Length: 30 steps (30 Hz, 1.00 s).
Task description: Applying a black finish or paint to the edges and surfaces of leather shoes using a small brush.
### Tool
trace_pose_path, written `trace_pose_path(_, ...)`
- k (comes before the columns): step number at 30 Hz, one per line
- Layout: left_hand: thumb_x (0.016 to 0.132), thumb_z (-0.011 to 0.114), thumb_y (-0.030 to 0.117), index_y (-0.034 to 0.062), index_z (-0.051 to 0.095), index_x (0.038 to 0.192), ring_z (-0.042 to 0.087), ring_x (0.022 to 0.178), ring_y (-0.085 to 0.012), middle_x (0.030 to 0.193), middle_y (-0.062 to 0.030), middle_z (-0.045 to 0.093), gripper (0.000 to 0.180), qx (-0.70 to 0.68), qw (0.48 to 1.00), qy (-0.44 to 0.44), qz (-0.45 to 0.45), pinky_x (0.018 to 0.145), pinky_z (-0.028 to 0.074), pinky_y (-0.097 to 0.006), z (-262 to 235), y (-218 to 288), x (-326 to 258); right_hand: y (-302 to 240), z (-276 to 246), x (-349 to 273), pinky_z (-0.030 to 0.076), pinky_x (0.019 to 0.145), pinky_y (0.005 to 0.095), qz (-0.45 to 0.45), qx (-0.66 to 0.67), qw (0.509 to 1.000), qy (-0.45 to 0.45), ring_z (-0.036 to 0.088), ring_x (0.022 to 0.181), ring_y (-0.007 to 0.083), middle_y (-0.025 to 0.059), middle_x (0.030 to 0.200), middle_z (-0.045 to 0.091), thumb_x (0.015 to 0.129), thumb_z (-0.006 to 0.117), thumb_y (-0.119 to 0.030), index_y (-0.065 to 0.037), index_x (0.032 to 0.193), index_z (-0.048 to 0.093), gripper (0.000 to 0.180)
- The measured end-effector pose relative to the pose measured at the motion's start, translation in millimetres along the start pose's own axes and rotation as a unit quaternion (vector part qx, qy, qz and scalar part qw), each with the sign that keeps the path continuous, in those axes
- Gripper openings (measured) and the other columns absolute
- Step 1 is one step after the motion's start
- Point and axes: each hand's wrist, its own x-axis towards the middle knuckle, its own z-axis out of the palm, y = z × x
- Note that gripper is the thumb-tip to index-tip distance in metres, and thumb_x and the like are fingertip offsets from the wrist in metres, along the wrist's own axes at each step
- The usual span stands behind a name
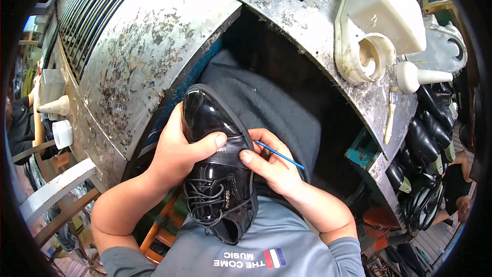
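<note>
A glossy black lace-up shoe (215, 159) rests in front of my torso, toe pointing away and opening toward me. My left hand (169, 151) wraps its left side, the thumb pressing across the upper behind the toe cap. On the opposite side, my right hand (274, 169) grips the edge near the sole, thumb on the upper. Between the right fingers sits a thin blue stick (281, 155), pointing out toward the lower right; its other end is hidden. Grey laces (205, 197) are threaded through the shoe. Most of the sole is out of sight.
Stained metal bench tops (138, 66) lie left and ahead. A white tank (382, 13) with a round cup (376, 46), a nozzle bottle (410, 77) and a brush (390, 120) stand right. Several black shoes (423, 136) are stacked beyond. Another person's arm (463, 166) shows far right.
</note>
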Motion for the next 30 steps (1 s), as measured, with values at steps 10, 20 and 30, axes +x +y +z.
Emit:
trace_pose_path(10, 0.082, 0.079, 0.012, 0.0011, 0.043, 0.131, 0.061, 0.106, -0.0169, 0.115, -0.0093, 0.061, 0.062, -0.024, 1.000, 0.007, -0.017, 0.097, 0.049, -0.036, -5, 1, -5, 18, -4, -33, 0.051, 0.095, 0.0286, 0.067, 0.038, 0.995, -0.058, 0.063, 0.108, 0.0138, 0.0123, 0.118, 0.066, 0.093, 0.072, -0.010, 0.003, 0.132, 0.050, 0.047)
trace_pose_path(20, 0.083, 0.078, 0.012, 0.0017, 0.041, 0.134, 0.060, 0.109, -0.0176, 0.118, -0.0091, 0.059, 0.063, -0.014, 1.000, 0.008, -0.010, 0.099, 0.049, -0.036, -4, -1, -11, 22, -1, -33, 0.054, 0.087, 0.0257, 0.045, 0.001, 0.998, -0.041, 0.066, 0.102, 0.0118, 0.0102, 0.106, 0.071, 0.091, 0.072, -0.004, 0.003, 0.120, 0.056, 0.034)
trace_pose_path(30, 0.087, 0.076, 0.017, 0.0026, 0.043, 0.137, 0.060, 0.111, -0.0220, 0.122, -0.0102, 0.060, 0.062, -0.053, 0.996, -0.011, 0.068, 0.100, 0.048, -0.040, -4, -11, -5, -5, -28, -51, 0.053, 0.088, 0.0320, -0.171, -0.224, 0.958, 0.055, 0.064, 0.099, 0.0159, 0.0105, 0.118, 0.067, 0.089, 0.077, -0.017, 0.000, 0.132, 0.053, 0.052)
